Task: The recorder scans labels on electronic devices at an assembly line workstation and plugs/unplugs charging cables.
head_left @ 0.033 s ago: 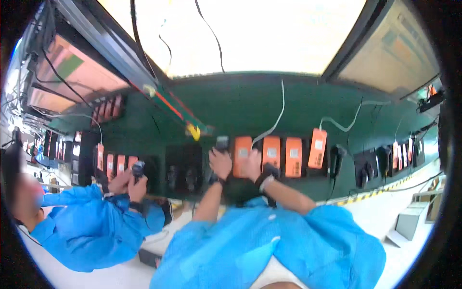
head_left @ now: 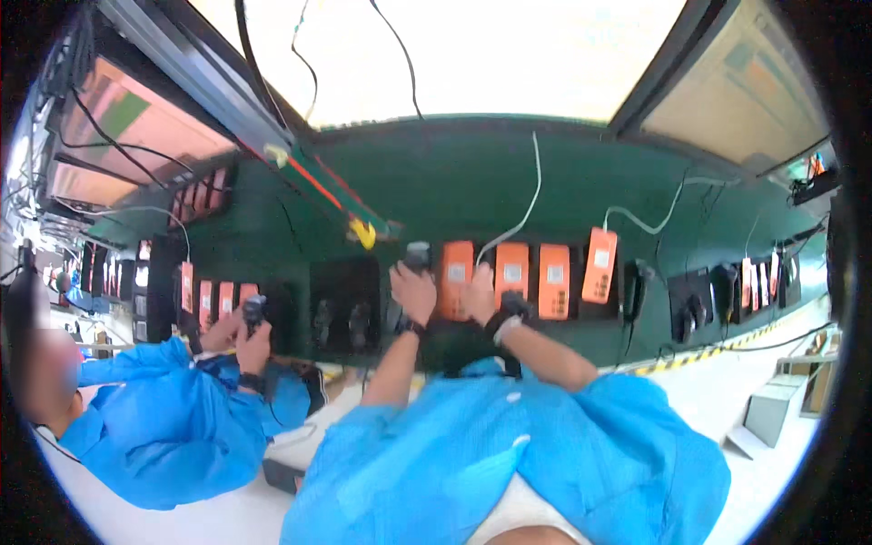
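My left hand (head_left: 413,292) is closed around a small dark handheld device (head_left: 418,254) whose grey top shows above the fingers. Just to its right, an orange flat rectangular block (head_left: 457,263) with a white label lies on the green bench. My right hand (head_left: 479,295) is over that block's right side, its fingers drawn together at the end of a white cable (head_left: 520,222). Whether they pinch the cable is too blurred to tell. A dark band and a pale one circle my right wrist. Two similar orange blocks (head_left: 512,265) (head_left: 555,282) lie farther right.
A tilted orange block (head_left: 599,265) with its own white cable lies right, beside a black handset-like object (head_left: 639,282). Left is a black tray (head_left: 344,277) with dark parts. A co-worker in blue (head_left: 173,418) holds a dark device. A yellow-tipped hanging tool (head_left: 364,233) is above.
The bench and everything on it sit slightly higher in the picture. My hands keep nearly the same places over the device and the orange block.
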`<state>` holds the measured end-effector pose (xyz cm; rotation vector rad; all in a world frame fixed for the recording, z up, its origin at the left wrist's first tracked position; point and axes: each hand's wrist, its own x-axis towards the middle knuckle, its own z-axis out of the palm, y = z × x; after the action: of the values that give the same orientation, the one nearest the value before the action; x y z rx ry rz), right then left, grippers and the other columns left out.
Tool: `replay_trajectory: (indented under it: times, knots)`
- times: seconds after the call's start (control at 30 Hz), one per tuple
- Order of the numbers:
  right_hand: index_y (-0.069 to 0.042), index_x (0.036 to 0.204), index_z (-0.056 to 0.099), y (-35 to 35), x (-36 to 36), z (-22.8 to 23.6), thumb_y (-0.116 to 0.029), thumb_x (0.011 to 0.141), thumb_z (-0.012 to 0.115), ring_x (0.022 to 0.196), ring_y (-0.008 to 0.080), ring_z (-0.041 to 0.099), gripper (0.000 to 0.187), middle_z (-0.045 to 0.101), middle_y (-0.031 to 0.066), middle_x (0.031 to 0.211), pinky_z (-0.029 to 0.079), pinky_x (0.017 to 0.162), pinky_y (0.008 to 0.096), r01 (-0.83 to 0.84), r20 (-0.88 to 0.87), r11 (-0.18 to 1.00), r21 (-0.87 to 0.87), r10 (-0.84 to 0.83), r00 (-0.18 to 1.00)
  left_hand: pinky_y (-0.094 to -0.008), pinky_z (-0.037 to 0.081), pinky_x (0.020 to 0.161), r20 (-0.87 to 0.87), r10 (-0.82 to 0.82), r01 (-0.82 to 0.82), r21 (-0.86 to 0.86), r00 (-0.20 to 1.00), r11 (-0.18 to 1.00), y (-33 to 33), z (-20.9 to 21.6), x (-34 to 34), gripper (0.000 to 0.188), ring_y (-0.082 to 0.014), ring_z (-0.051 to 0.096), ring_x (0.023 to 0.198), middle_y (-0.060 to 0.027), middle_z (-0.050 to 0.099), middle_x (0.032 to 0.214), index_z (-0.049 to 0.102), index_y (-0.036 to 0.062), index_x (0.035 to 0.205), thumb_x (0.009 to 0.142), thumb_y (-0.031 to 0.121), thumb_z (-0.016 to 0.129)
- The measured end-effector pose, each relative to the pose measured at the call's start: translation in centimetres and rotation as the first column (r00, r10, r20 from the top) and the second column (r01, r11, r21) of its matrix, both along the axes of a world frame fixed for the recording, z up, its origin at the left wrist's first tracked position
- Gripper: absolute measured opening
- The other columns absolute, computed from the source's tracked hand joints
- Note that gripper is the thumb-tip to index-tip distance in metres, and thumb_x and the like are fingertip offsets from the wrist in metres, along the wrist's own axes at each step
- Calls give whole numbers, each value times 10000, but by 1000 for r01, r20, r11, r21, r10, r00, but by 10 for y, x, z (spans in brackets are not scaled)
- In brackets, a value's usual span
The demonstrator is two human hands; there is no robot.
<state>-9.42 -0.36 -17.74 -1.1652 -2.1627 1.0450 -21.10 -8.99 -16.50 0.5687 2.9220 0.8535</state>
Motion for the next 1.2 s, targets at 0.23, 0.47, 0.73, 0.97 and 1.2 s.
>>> replay_trajectory:
  times: [0.23,0.47,0.73,0.97,1.2]
  knots:
    - [-1,994,441,22,35,15,42,813,691,923,342,623,312,587,182,975,503,770,420,-317,-471,884,-344,130,873,-462,387,1060,-30,-411,376,469,911,799,14,52,17,508,-359,464,1276,-250,482,1358,470,-41,1324,928,207,669]
    - [37,1032,563,53,59,83,-83,898,648,929,369,686,199,693,202,974,537,769,433,-469,-43,872,-138,468,883,-261,482,897,445,-661,81,791,604,607,13,73,-1,315,-94,626,984,-30,686,1084,618,15,1194,922,142,713]
    - [34,980,713,80,41,174,-77,879,642,929,321,693,166,724,167,990,543,821,386,-581,-397,803,-131,495,773,-260,487,886,482,-722,38,819,497,573,-10,88,18,242,-89,624,973,-30,691,1074,632,22,1140,925,104,707]
    - [61,1034,704,60,16,181,-45,902,651,892,215,690,178,711,145,1012,546,797,308,-641,-233,766,-47,615,753,-255,488,885,467,-704,57,811,535,582,-19,92,31,208,-88,621,971,-41,687,1068,624,14,1112,934,97,692]
    - [68,1020,699,57,19,175,-67,914,636,893,231,689,183,710,155,1015,543,798,318,-632,-275,769,-98,589,760,-285,493,907,479,-696,30,813,534,582,-21,92,35,210,-122,638,1009,-78,698,1084,618,-2,1120,935,77,677]
